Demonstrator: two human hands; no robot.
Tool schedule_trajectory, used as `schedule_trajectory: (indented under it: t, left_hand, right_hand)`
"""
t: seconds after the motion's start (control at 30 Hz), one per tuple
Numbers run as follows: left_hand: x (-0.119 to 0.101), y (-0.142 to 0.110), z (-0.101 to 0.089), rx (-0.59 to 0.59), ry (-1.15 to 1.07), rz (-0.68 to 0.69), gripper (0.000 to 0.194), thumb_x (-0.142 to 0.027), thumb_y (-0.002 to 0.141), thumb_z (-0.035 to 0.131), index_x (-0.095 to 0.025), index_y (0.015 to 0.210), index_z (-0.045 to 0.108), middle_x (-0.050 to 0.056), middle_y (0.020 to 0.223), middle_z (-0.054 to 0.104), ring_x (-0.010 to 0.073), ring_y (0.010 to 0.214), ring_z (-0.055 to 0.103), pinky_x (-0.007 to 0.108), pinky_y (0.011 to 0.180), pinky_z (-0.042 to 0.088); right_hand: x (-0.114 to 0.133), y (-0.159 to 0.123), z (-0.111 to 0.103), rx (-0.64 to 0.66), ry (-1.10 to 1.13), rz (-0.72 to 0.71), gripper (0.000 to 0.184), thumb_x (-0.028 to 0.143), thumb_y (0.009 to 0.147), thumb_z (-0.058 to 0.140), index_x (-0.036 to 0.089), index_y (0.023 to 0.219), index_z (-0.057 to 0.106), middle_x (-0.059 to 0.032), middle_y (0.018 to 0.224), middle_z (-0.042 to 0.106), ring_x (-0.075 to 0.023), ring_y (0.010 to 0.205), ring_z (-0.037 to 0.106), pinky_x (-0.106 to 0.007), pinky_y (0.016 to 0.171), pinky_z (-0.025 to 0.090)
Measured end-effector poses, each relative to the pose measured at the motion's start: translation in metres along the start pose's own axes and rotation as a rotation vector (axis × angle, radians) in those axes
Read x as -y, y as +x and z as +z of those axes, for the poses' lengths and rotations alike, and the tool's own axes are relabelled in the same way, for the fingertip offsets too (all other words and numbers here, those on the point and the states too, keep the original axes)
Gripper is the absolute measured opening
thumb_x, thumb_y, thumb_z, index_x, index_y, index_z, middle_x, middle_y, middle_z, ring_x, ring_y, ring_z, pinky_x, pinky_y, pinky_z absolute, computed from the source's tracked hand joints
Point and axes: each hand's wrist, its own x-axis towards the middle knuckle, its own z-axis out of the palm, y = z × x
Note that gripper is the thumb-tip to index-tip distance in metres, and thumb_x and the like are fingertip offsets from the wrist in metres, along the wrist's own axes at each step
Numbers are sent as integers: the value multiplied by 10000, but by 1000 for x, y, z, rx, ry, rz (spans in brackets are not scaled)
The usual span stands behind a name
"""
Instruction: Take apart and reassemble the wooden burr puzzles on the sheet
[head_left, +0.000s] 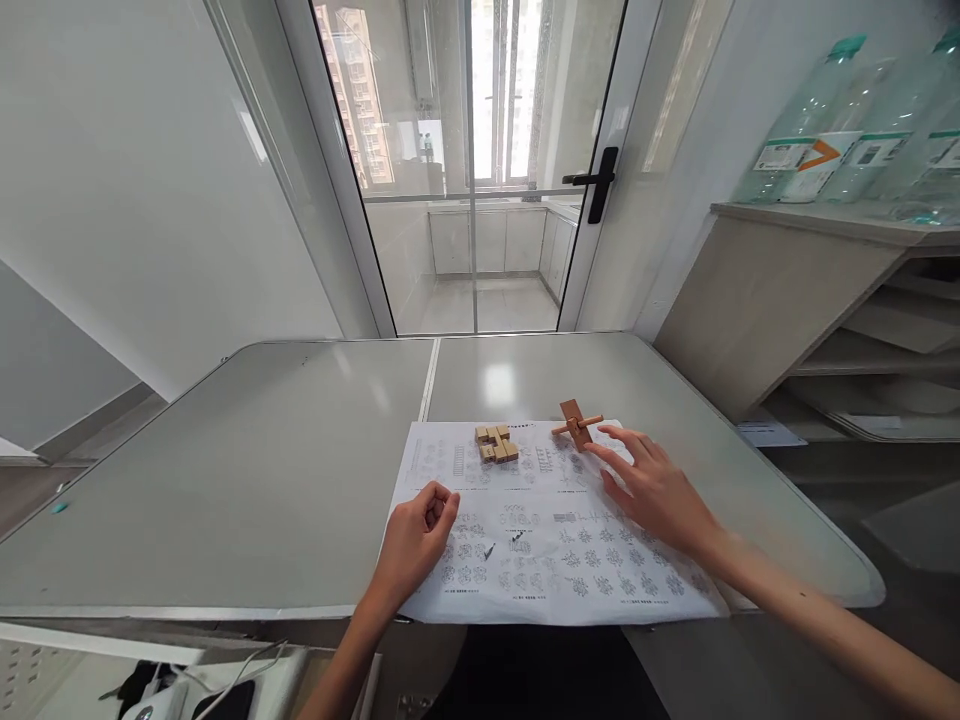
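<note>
My left hand (420,528) rests on the left part of a printed sheet (536,560), its fingers curled in with nothing visible in them. My right hand (649,485) is at the sheet's right side with fingers spread. Its fingertips are close to a brown wooden piece (574,424) with a thin rod through it; whether they touch I cannot tell. A cluster of light wooden blocks (496,445) lies on the upper part of the sheet, between the hands and farther back. Small line diagrams cover the paper.
The grey table (300,480) has a pale seam across it. Behind it is a glass door (472,195) with a black handle (600,184). Plastic bottles (814,120) stand on a shelf unit (795,310) at the right. A drawer with cables (232,690) is at lower left.
</note>
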Motion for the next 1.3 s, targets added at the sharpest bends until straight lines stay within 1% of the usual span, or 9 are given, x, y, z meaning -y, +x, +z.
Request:
schedule_trajectory:
  t: [0.1,0.2,0.33,0.47,0.67,0.87,1.03,1.2,1.3]
  left_hand:
    - [1,0,0,-7,2,1,454,-621,996,509,-218,790,551,-27,648,458,155,612,406,276,605,325]
    - [0,0,0,-14,4,3,447,-614,990,523,-218,787,558,-30,640,439,154,610,399,272,596,323]
    - [-3,0,-1,-15,3,8,456,-621,991,513,-217,786,561,-29,642,451,154,607,406,272,589,331]
    - [-5,-1,-2,-6,8,13,469,-635,993,499,-218,790,567,-21,646,481,159,607,430,273,587,341]
    - [-2,0,-1,-4,17,7,459,-625,998,508,-217,795,567,-23,651,484,159,614,435,272,594,336]
    - [1,0,-1,6,4,1,450,-613,1003,504,-217,799,566,-27,651,483,154,609,425,270,598,335]
    - [4,2,-1,10,15,-4,462,-628,1000,504,-216,796,557,-33,645,464,151,610,407,268,606,334]
    - [3,2,-1,6,6,-4,463,-626,997,506,-217,786,556,-29,640,468,152,601,406,269,593,321]
    - [2,2,-2,13,1,-8,482,-646,992,499,-216,780,550,-27,640,466,153,602,407,272,593,313]
  right_hand:
    - [8,2,1,15,69,-37,316,154,1030,460,256,1242,672,-139,1305,708,-329,1142,724,-530,918,642]
    - [17,7,6,82,149,-80,354,142,1028,436,260,1295,636,-112,1373,712,-304,1145,747,-511,940,644]
    - [24,17,15,236,147,11,387,203,1041,407,210,1375,601,-137,1426,703,-286,894,811,-453,713,665]
    - [24,23,16,318,106,71,397,255,1047,405,203,1389,601,-147,1380,736,-302,856,817,-423,658,637]
    - [14,15,11,307,37,174,333,299,1054,433,243,1345,587,-118,1305,773,-298,851,811,-371,622,581]
    - [-7,4,11,320,-41,285,350,334,1072,407,215,1365,558,-136,1278,778,-338,869,804,-400,612,547]
    - [-18,-3,11,304,-58,331,344,355,1063,410,214,1322,588,-144,1155,808,-351,834,796,-405,595,531]
    - [-1,-10,3,158,52,378,292,335,1041,429,256,1236,633,-113,1212,796,-300,773,776,-386,607,529]
    - [24,-8,-6,122,297,439,259,403,1033,471,249,1105,666,-90,1058,805,-208,567,663,-370,597,514]
